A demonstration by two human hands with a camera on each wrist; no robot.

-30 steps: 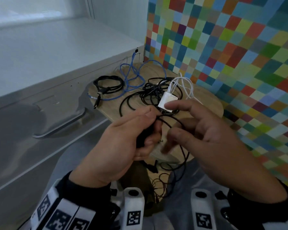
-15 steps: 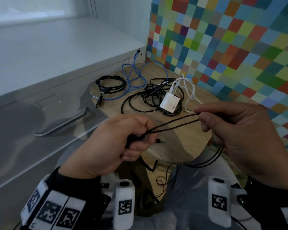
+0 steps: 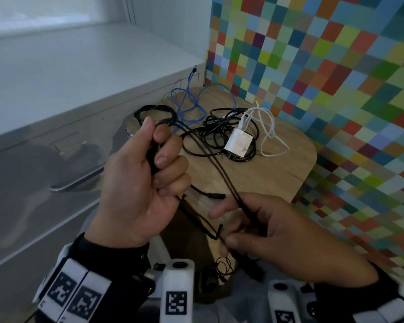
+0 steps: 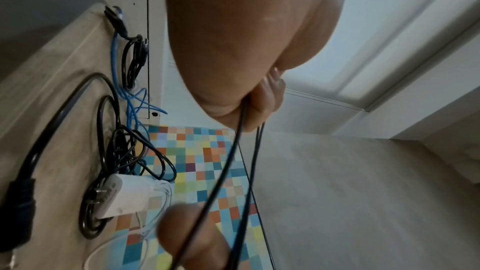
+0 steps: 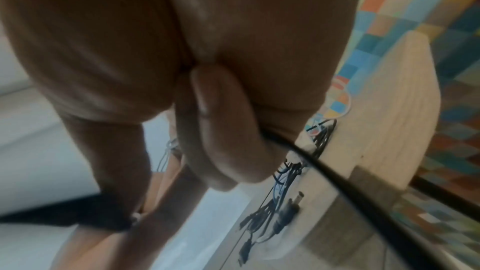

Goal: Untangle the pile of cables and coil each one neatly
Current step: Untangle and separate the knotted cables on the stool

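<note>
My left hand is raised and grips a bunch of a thin black cable in its curled fingers. Two strands run down and right from it to my right hand, which pinches them below the stool's front edge. In the right wrist view, curled fingers close round the cable. The strands also show in the left wrist view. The cable's barrel plug lies at the stool's edge. A black tangle, white charger, white cable, blue cable and a black coil lie on the stool.
The round wooden stool stands between a white drawer unit with a metal handle on the left and a multicoloured checkered wall on the right. A thin loop of wire hangs below the stool near my lap.
My left hand has risen with its bunch of cable. My right hand has dropped from the right side to below the stool edge, so the strands now slant downward.
</note>
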